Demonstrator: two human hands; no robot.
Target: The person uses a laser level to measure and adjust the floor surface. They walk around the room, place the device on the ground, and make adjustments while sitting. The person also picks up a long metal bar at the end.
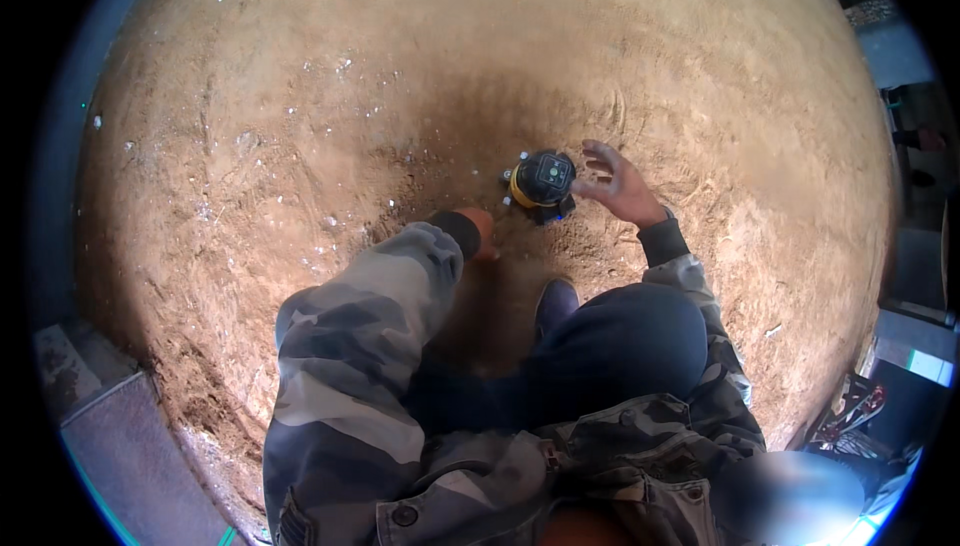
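A small black and yellow laser level (541,181) with a round body stands on the bare dirt in front of me. Its top carries a dark square button panel, and a blue light glows low on its near side. My right hand (618,186) is just to its right, fingers spread and curved towards the body; the thumb is close to the casing, and I cannot tell if it touches. Low over the ground on the near left of the level is my left hand (482,234). Its fingers are mostly hidden behind the back of the hand and the dark cuff.
Uneven brown soil (300,146) with small white chips surrounds me. My shoe (556,306) is planted close to the level. A flat grey slab (140,461) lies at lower left. Dark items with red parts (862,408) are heaped at the right edge.
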